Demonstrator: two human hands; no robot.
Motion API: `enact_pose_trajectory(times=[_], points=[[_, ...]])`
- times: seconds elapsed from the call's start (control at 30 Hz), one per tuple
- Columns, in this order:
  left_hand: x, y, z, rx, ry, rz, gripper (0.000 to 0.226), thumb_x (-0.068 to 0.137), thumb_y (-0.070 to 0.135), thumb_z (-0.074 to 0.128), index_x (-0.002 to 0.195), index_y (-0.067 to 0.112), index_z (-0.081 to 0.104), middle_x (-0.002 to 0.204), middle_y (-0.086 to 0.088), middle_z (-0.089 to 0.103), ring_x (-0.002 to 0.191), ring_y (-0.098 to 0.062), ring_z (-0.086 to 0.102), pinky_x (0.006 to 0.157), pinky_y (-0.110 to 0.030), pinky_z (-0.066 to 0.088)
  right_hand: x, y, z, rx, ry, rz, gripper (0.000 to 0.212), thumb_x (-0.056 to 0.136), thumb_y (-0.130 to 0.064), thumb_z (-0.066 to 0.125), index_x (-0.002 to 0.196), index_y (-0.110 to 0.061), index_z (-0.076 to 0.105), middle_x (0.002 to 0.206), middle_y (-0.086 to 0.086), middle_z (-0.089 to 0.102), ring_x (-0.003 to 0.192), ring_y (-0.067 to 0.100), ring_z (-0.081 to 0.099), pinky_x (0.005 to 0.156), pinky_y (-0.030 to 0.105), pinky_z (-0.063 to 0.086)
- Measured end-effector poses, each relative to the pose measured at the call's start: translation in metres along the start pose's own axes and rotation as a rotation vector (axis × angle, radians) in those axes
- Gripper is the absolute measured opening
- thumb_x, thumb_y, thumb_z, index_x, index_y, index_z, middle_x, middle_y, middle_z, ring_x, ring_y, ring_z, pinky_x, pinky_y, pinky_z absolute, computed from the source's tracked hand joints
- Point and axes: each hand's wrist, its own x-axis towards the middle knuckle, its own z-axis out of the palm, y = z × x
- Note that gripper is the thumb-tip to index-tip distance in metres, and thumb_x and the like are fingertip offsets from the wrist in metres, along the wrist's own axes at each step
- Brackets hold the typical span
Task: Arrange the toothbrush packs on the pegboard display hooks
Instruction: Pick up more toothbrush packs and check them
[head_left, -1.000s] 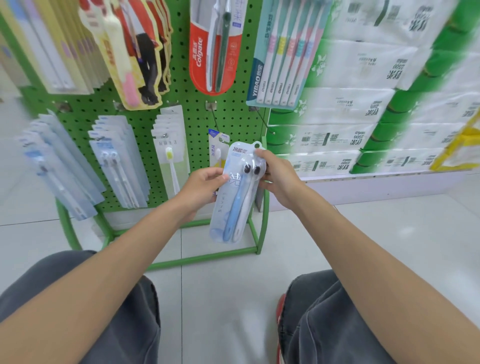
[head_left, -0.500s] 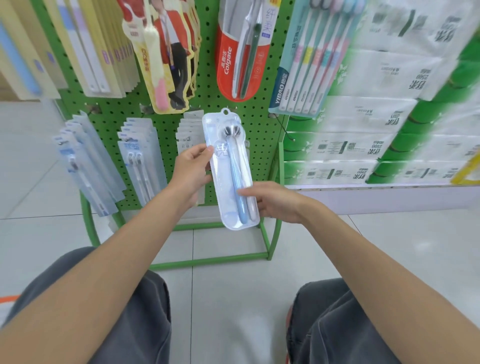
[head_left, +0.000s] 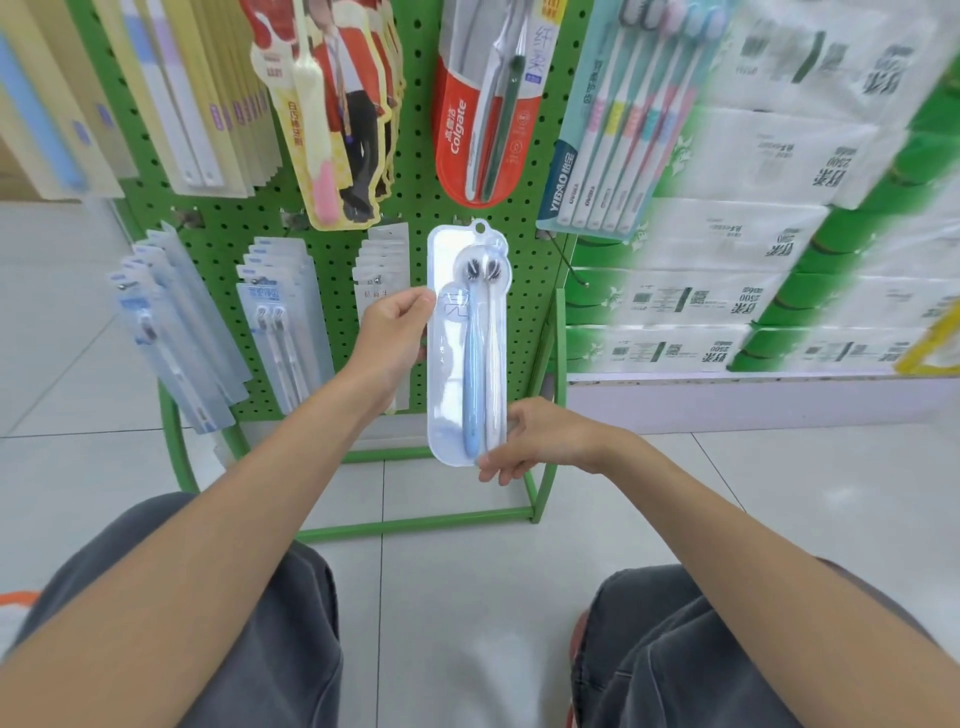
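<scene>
- Here, at the far left, rows of pale blue packs (head_left: 176, 332) hang from the green pegboard (head_left: 332, 280).
- The left hand (head_left: 387, 338) pinches the left edge of the toothbrush pack (head_left: 467, 353), thumb in front, fingers curled behind.
- The pack is held upright just before the pegboard, hang hole on top.
- The right hand (head_left: 545, 441) grips its lower right corner, fingers curled round it.
- Further right, a bare hook (head_left: 574, 267) juts out.
</scene>
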Motion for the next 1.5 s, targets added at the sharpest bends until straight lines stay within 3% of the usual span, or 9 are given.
enact_pose_trajectory(times=[0.1, 0.23, 0.43, 0.63, 0.9, 1.03, 1.2, 1.33, 1.5], points=[[-0.006, 0.003, 0.001, 0.071, -0.073, 0.096, 0.05, 0.091, 0.058, 0.053, 0.104, 0.011, 0.066, 0.093, -0.001, 0.058, 0.086, -0.015, 0.053, 0.084, -0.033, 0.043, 0.002, 0.002, 0.01, -0.173, 0.2, -0.063, 0.023, 0.082, -0.015, 0.073, 0.099, -0.012, 0.058, 0.079, 0.005, 0.076, 0.07, 0.018, 0.07, 0.069, 0.035, 0.059], [-0.01, 0.008, 0.0, 0.138, -0.092, 0.208, 0.048, 0.084, 0.057, 0.064, 0.083, 0.01, 0.056, 0.072, -0.001, 0.035, 0.061, -0.011, 0.034, 0.057, -0.019, 0.032, 0.003, 0.002, 0.018, -0.36, 0.395, -0.186, 0.039, 0.077, -0.019, 0.063, 0.114, -0.017, 0.051, 0.071, 0.001, 0.066, 0.071, 0.024, 0.066, 0.068, 0.044, 0.056], [-0.02, 0.008, 0.007, 0.306, -0.156, 0.193, 0.025, 0.081, 0.038, 0.077, 0.087, 0.032, 0.053, 0.091, 0.009, 0.055, 0.081, -0.001, 0.053, 0.064, -0.004, 0.04, 0.006, 0.006, 0.039, -0.672, 0.367, -0.274, 0.091, 0.084, -0.027, 0.061, 0.154, -0.025, 0.003, 0.064, -0.011, 0.049, 0.066, 0.02, 0.054, 0.062, 0.035, 0.047], [-0.015, 0.011, 0.001, 0.062, -0.192, 0.054, 0.02, 0.1, 0.019, 0.053, 0.117, 0.025, 0.062, 0.104, 0.002, 0.071, 0.095, -0.021, 0.068, 0.089, -0.048, 0.056, 0.007, 0.006, 0.035, -0.319, 0.366, -0.25, 0.111, 0.07, -0.057, 0.078, 0.15, -0.049, 0.002, 0.086, -0.009, 0.061, 0.068, 0.004, 0.058, 0.075, 0.031, 0.052], [-0.011, 0.007, -0.002, -0.119, -0.242, -0.111, 0.026, 0.105, 0.023, 0.042, 0.117, 0.01, 0.062, 0.106, -0.008, 0.074, 0.097, -0.023, 0.071, 0.087, -0.042, 0.055, 0.011, 0.003, 0.014, -0.073, 0.53, -0.212, 0.105, 0.071, -0.045, 0.084, 0.15, -0.037, 0.015, 0.078, 0.005, 0.061, 0.068, 0.015, 0.06, 0.073, 0.04, 0.055], [-0.011, 0.001, 0.001, -0.123, -0.339, -0.226, 0.026, 0.104, 0.026, 0.042, 0.114, 0.012, 0.062, 0.111, -0.013, 0.073, 0.1, -0.028, 0.071, 0.09, -0.047, 0.054, 0.01, 0.0, 0.002, 0.248, 0.444, -0.061, 0.103, 0.078, -0.028, 0.081, 0.154, -0.026, 0.012, 0.085, 0.004, 0.059, 0.066, 0.01, 0.054, 0.059, 0.022, 0.043], [-0.014, -0.007, 0.009, -0.046, -0.459, -0.357, 0.032, 0.104, 0.033, 0.038, 0.115, 0.014, 0.062, 0.116, -0.016, 0.07, 0.109, -0.033, 0.066, 0.095, -0.046, 0.051, 0.008, -0.007, -0.02, 0.608, 0.421, -0.067, 0.065, 0.087, -0.009, 0.07, 0.142, -0.012, 0.037, 0.106, 0.005, 0.071, 0.078, 0.016, 0.066, 0.071, 0.029, 0.053], [-0.017, -0.008, 0.014, -0.024, -0.495, -0.371, 0.032, 0.104, 0.031, 0.037, 0.113, 0.015, 0.063, 0.115, -0.014, 0.071, 0.102, -0.028, 0.068, 0.092, -0.042, 0.052, -0.002, -0.018, -0.038, 0.7, 0.499, -0.158, 0.009, 0.094, -0.011, 0.059, 0.102, -0.01, 0.062, 0.083, -0.002, 0.072, 0.075, 0.013, 0.066, 0.07, 0.025, 0.052], [-0.018, -0.007, 0.015, -0.04, -0.53, -0.385, 0.035, 0.104, 0.031, 0.034, 0.117, 0.015, 0.061, 0.117, -0.013, 0.07, 0.107, -0.03, 0.067, 0.093, -0.044, 0.051, -0.002, -0.02, -0.047, 0.707, 0.519, -0.142, 0.012, 0.095, -0.019, 0.058, 0.098, -0.011, 0.066, 0.097, 0.007, 0.071, 0.09, 0.021, 0.064, 0.083, 0.031, 0.049]])
